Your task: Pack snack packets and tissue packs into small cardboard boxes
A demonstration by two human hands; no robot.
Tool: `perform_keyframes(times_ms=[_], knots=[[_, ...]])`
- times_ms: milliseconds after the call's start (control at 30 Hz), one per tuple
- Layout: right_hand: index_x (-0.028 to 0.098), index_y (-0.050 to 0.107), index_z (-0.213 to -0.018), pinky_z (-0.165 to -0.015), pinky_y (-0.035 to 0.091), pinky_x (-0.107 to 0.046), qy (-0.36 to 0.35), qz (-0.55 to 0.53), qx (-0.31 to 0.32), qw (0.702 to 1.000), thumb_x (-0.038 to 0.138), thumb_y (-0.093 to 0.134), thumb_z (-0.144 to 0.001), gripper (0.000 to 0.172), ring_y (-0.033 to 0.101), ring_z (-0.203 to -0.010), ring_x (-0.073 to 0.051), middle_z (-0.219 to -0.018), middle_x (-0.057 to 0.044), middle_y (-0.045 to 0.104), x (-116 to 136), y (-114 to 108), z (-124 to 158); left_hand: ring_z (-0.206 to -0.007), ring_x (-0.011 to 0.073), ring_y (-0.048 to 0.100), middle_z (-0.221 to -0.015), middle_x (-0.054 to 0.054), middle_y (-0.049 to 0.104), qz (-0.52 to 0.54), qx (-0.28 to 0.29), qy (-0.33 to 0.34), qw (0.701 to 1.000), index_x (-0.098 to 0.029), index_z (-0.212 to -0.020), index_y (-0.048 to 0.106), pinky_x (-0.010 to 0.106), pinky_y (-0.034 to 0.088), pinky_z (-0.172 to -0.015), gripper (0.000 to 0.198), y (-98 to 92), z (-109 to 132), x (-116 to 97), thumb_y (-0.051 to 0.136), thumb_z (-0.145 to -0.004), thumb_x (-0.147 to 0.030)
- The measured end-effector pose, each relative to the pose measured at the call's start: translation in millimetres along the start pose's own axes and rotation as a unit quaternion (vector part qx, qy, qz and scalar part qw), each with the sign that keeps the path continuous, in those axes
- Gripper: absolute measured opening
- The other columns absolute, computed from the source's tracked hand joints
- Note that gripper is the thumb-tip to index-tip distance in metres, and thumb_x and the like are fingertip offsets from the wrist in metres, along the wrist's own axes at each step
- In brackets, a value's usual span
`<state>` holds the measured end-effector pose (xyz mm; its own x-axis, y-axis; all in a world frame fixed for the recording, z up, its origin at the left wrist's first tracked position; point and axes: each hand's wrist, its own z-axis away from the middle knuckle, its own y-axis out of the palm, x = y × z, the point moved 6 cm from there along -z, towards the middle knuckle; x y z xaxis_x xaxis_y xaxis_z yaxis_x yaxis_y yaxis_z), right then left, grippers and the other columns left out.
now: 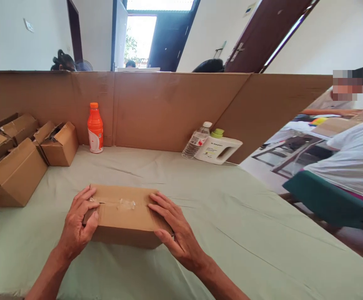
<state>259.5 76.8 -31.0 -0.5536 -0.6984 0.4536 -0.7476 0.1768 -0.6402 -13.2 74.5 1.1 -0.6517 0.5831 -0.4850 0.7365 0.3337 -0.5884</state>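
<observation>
A small brown cardboard box (123,214) lies on the pale green tablecloth (231,233) in front of me, its top seam closed with clear tape. My left hand (76,227) wraps the box's left end, fingers curled over the top and thumb on the side. My right hand (175,231) rests on the box's right end, fingers stretched flat over the top and thumb down the front edge.
Several cardboard boxes (21,154) are piled at the left. An orange bottle (95,129), a clear water bottle (196,141) and a white jug (219,149) stand against a cardboard screen (156,108). A person in a white shirt (353,158) sits at the right.
</observation>
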Motion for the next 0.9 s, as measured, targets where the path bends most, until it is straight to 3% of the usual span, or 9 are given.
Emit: perform_keyframes(times_ms=[100, 200, 333, 467, 600, 733, 800, 900], knots=[[0.023, 0.061, -0.138, -0.108, 0.05, -0.052, 0.064, -0.03, -0.023, 0.997, 0.048, 0.05, -0.101, 0.046, 0.041, -0.147, -0.035, -0.165, -0.016, 0.035, -9.0, 4.2, 10.0, -0.145, 0.0279, 0.045, -0.145, 0.013, 0.058, 0.012, -0.002, -0.019, 1.0, -0.022, -0.111, 0.061, 0.052, 0.044, -0.115, 0.02, 1.9, 5.5, 1.4, 0.046, -0.099, -0.022], [0.027, 0.06, -0.142, -0.107, 0.052, -0.05, 0.098, -0.069, 0.014, 0.993, 0.052, 0.051, -0.1, 0.05, 0.04, -0.148, -0.035, -0.165, -0.015, 0.036, -16.6, 6.8, 15.7, -0.148, 0.0309, 0.041, -0.154, 0.015, 0.05, 0.039, 0.025, -0.05, 0.998, -0.023, -0.128, 0.055, 0.055, 0.041, -0.117, 0.03, 2.6, 13.5, 3.6, 0.046, -0.1, -0.029], [0.032, 0.058, -0.146, -0.11, 0.049, -0.053, 0.114, -0.095, 0.055, 0.987, 0.059, 0.058, -0.094, 0.058, 0.04, -0.148, -0.037, -0.165, -0.013, 0.036, -24.6, 4.5, 21.7, -0.15, 0.0353, 0.038, -0.159, 0.018, 0.043, 0.052, 0.078, -0.045, 0.995, -0.024, -0.151, 0.037, 0.058, 0.039, -0.117, 0.062, -1.2, 22.3, 4.6, 0.058, -0.093, -0.034], [0.034, 0.06, -0.144, -0.109, 0.048, -0.057, 0.122, -0.101, 0.07, 0.985, 0.06, 0.06, -0.093, 0.057, 0.042, -0.146, -0.038, -0.164, -0.014, 0.037, -28.8, 0.7, 23.4, -0.146, 0.0364, 0.044, -0.155, 0.016, 0.049, 0.006, 0.099, -0.009, 0.995, -0.026, -0.144, 0.049, 0.058, 0.045, -0.113, 0.06, -9.4, 28.8, 0.2, 0.066, -0.087, -0.03], [0.035, 0.063, -0.14, -0.111, 0.045, -0.06, 0.126, -0.128, 0.096, 0.979, 0.062, 0.061, -0.091, 0.056, 0.041, -0.147, -0.038, -0.16, -0.013, 0.044, -29.8, 5.7, 15.0, -0.14, 0.0356, 0.051, -0.149, 0.014, 0.056, -0.053, 0.054, -0.003, 0.997, -0.026, -0.141, 0.053, 0.054, 0.051, -0.109, 0.061, -22.1, 41.8, -11.7, 0.071, -0.083, -0.029], [0.033, 0.051, -0.15, -0.111, 0.047, -0.056, 0.156, -0.197, 0.082, 0.964, 0.06, 0.057, -0.093, 0.063, 0.048, -0.143, -0.035, -0.156, -0.013, 0.05, -33.2, 36.9, -8.1, -0.139, 0.0338, 0.051, -0.148, 0.013, 0.057, -0.134, -0.004, -0.023, 0.991, -0.026, -0.144, 0.05, 0.051, 0.053, -0.106, 0.057, -34.6, 63.6, -23.3, 0.066, -0.089, -0.029], [0.028, 0.042, -0.155, -0.109, 0.049, -0.053, 0.179, -0.233, 0.061, 0.954, 0.057, 0.054, -0.096, 0.067, 0.053, -0.139, -0.032, -0.155, -0.015, 0.051, -34.6, 64.4, -25.6, -0.14, 0.0336, 0.049, -0.148, 0.013, 0.056, -0.175, -0.029, -0.037, 0.983, -0.025, -0.145, 0.049, 0.051, 0.051, -0.105, 0.054, -39.9, 74.2, -24.7, 0.061, -0.092, -0.028], [0.02, 0.04, -0.154, -0.107, 0.051, -0.05, 0.179, -0.282, 0.071, 0.94, 0.055, 0.046, -0.1, 0.064, 0.057, -0.134, -0.029, -0.15, -0.018, 0.055, -29.1, 118.0, -54.8, -0.142, 0.035, 0.043, -0.149, 0.013, 0.055, -0.23, -0.073, -0.058, 0.969, -0.025, -0.146, 0.047, 0.053, 0.047, -0.107, 0.052, -48.3, 85.4, -18.8, 0.058, -0.095, -0.027]])
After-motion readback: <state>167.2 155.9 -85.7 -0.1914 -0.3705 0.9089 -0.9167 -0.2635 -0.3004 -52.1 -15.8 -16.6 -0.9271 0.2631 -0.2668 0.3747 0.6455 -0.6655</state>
